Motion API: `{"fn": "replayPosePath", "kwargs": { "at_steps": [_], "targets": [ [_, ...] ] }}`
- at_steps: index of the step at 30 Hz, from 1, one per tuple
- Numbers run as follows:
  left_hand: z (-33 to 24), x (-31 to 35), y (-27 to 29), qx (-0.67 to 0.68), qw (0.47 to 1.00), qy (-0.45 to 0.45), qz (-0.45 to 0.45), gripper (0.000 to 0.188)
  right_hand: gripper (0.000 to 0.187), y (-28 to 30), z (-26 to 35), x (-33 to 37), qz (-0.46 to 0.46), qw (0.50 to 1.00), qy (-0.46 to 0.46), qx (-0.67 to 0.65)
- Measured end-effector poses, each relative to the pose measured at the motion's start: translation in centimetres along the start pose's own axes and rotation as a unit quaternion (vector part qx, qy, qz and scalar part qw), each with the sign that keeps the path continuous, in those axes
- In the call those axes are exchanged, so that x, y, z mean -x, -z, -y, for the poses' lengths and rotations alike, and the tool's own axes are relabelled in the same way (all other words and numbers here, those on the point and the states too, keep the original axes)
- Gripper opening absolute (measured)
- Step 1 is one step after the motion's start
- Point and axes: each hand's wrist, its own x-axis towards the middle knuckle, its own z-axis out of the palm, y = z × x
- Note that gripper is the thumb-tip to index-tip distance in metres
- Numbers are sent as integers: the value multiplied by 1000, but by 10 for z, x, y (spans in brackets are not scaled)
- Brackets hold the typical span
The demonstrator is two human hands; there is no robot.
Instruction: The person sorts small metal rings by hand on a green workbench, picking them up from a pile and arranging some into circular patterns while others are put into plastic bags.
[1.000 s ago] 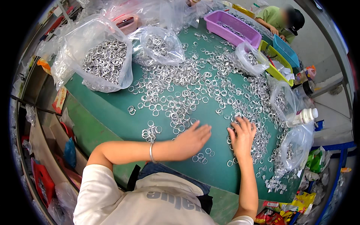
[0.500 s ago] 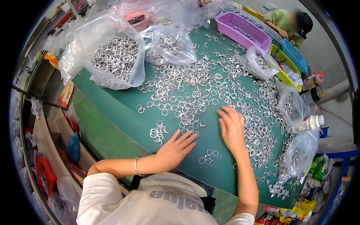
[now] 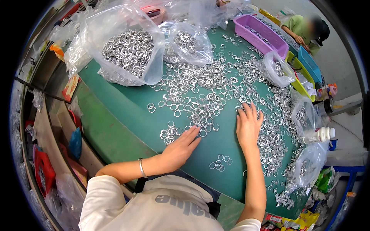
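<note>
Both hands lie flat and released, fingers spread, on the green table (image 3: 115,115). The left hand (image 3: 180,148) touches rings (image 3: 200,104) near the near edge; the right hand (image 3: 248,127) rests on rings toward the right edge, a small cluster (image 3: 219,163) between them.
</note>
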Motion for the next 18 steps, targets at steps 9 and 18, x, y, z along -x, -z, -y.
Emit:
{"fn": "replayPosePath", "kwargs": {
  "at_steps": [9,18],
  "targets": [
    [-12,3,-11,54,995,-37,-71,56,28,34,44,29,85,948,134,-275],
    [-14,6,-2,-76,996,29,-30,57,24,30,48,38,34,975,103,-193]
  ]
}}
